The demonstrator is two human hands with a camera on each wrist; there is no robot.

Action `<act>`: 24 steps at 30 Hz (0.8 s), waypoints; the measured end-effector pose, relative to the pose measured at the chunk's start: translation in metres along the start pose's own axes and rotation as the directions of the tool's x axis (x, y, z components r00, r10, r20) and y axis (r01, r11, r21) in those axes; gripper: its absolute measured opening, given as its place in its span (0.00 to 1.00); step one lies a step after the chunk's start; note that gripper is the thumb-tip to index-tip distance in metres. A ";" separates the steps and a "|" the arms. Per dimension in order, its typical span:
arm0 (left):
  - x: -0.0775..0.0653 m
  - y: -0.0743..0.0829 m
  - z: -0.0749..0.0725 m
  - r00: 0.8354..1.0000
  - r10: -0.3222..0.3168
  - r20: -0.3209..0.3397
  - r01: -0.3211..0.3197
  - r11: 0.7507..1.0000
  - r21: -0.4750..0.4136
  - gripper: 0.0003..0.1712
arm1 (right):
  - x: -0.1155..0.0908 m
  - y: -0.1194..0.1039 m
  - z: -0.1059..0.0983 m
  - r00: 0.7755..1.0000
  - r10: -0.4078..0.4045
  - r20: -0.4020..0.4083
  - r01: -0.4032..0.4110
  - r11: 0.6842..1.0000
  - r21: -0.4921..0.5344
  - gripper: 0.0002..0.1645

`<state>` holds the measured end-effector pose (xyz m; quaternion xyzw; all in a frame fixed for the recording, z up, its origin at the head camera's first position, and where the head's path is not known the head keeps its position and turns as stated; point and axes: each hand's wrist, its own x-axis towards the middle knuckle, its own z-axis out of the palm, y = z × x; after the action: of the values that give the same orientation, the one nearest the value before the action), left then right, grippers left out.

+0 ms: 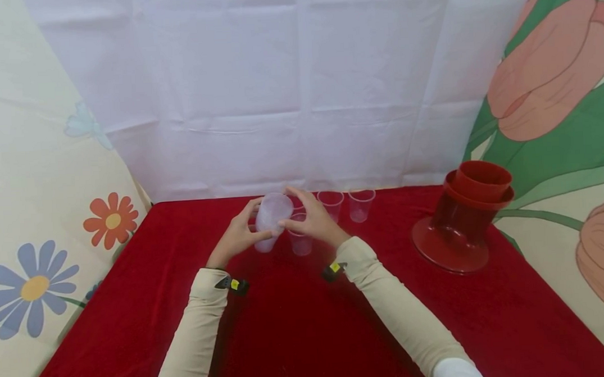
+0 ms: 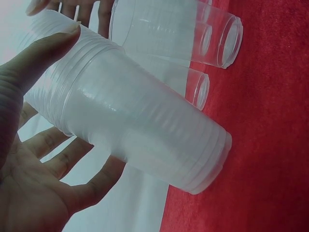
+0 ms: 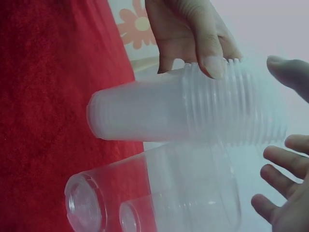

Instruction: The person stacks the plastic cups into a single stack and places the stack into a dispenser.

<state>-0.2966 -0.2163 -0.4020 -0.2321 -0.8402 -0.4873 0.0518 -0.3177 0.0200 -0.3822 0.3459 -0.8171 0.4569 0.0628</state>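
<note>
My left hand (image 1: 235,237) grips a tall stack of nested clear plastic cups (image 2: 140,121) near their rims, thumb on one side and fingers on the other. The stack (image 3: 145,108) is tilted, its many rims lying close together. My right hand (image 1: 314,221) is at the rim end, its fingers (image 3: 282,181) spread and apart from the stack in the right wrist view. Just right of the stack, a single clear cup (image 1: 301,246) stands upright on the table. Two more clear cups (image 1: 331,203) stand behind, partly hidden by my right hand.
A red cloth (image 1: 287,324) covers the table. At the right stands a red plastic piece with a wide round base (image 1: 451,249) and a ringed, tube-like top (image 1: 484,180). A white sheet (image 1: 297,87) hangs at the back, with flower-printed cloth (image 1: 28,167) at the sides.
</note>
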 end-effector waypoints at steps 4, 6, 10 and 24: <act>0.000 0.000 0.000 1.000 -0.008 -0.002 0.008 1.000 -0.001 0.46 | -0.005 -0.001 -0.004 0.999 0.002 -0.041 0.001 0.998 0.063 0.50; 0.000 0.000 0.000 1.000 -0.007 -0.006 0.007 1.000 0.000 0.47 | -0.007 0.000 -0.007 0.998 0.011 -0.057 -0.006 0.996 0.086 0.49; 0.000 -0.001 0.001 1.000 -0.003 -0.013 0.003 1.000 0.006 0.47 | -0.013 0.004 -0.010 0.996 0.007 -0.092 0.004 0.994 0.113 0.49; 0.000 -0.002 0.002 1.000 -0.014 -0.012 0.015 1.000 0.017 0.47 | -0.030 0.003 -0.016 0.986 -0.027 -0.167 0.053 0.987 0.154 0.48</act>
<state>-0.2975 -0.2156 -0.4042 -0.2228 -0.8458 -0.4817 0.0551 -0.3003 0.0491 -0.3880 0.3275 -0.7633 0.5455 0.1116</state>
